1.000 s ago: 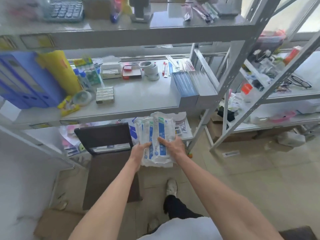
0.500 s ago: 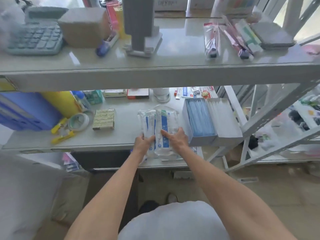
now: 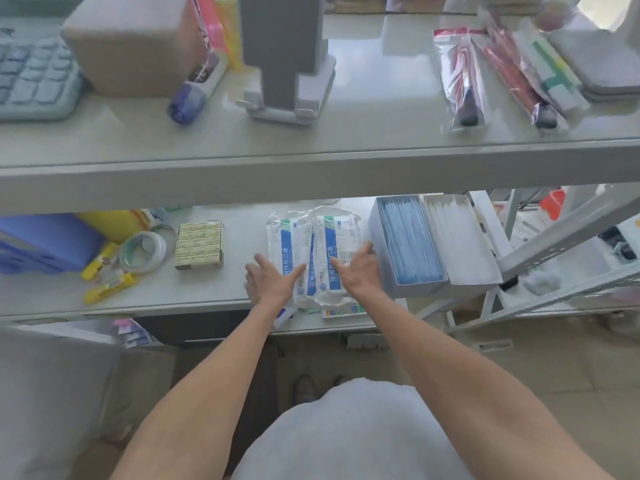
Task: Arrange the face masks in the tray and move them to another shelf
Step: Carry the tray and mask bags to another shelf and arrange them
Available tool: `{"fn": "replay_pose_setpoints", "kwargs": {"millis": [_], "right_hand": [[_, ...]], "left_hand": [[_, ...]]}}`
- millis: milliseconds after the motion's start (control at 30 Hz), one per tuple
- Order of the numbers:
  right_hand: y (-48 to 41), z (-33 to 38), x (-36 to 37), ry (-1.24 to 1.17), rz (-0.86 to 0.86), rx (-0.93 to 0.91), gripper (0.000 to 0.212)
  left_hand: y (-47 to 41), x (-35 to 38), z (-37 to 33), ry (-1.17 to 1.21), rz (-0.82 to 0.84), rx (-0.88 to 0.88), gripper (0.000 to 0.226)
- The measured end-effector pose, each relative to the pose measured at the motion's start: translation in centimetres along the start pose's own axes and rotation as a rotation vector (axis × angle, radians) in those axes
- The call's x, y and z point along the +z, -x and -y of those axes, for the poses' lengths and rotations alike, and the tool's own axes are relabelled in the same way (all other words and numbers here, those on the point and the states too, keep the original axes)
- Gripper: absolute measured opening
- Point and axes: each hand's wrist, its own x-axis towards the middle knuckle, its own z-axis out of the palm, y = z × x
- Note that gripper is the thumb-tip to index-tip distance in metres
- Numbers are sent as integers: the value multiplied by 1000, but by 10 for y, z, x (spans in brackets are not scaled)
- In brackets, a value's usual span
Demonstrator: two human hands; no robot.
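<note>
My forearms reach out from my white shirt, side by side, wrists low over the near edge of the shelf [image 3: 207, 289]. My left grip [image 3: 273, 282] is open and holds nothing. Its fingers are straight and spread, with the thumb laid across the near end of the left pack and the rest fanned out past that pack's left side. My right grip [image 3: 356, 268] is open too, its palm over the near right corner of the right pack. Its thumb points in toward the middle and its fingers spread toward the far right. I cannot tell how hard either palm presses.

The masks [image 3: 301, 237] are two white packs with blue stripes. They lie flat and touching on the middle shelf, their near ends close to its edge. Just right of them is an open box [image 3: 410, 244] filled with blue sheets, and its lid [image 3: 457, 240] lies alongside. To the left, apart from the packs, is a block of staples [image 3: 199, 244], then a tape roll [image 3: 143, 251] and blue folders [image 3: 41, 244].

Farther off, the upper shelf [image 3: 381, 133] carries a calculator [image 3: 31, 77], a brown carton [image 3: 135, 46], a grey stand [image 3: 287, 64] and bagged pens [image 3: 460, 74].
</note>
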Motion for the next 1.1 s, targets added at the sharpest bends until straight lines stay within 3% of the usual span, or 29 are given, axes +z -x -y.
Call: {"fn": "replay_pose_setpoints", "kwargs": {"millis": [67,133,233,367,667,800,1100], "right_hand": [[0,1,7,100,-39,-71,76],[2,5,13,224,-107,-235,73],[4,9,21,361,-83,-411,62],[6,-5,37,433,105,-338,61],[-9,1,46,458,116,-195,63],[1,3,53,378,24,-326,66],[-2,4,56,442,135,-326,66]], "left_hand": [[-1,2,1,-166,-128,189,83],[3,3,-7,-185,-146,459,74],[7,16,-14,-184,93,635,63],[9,28,-1,-265,235,605,61],[-12,18,-3,-224,298,542,60],[0,17,6,-17,212,502,62],[-1,9,21,-165,328,532,63]]}}
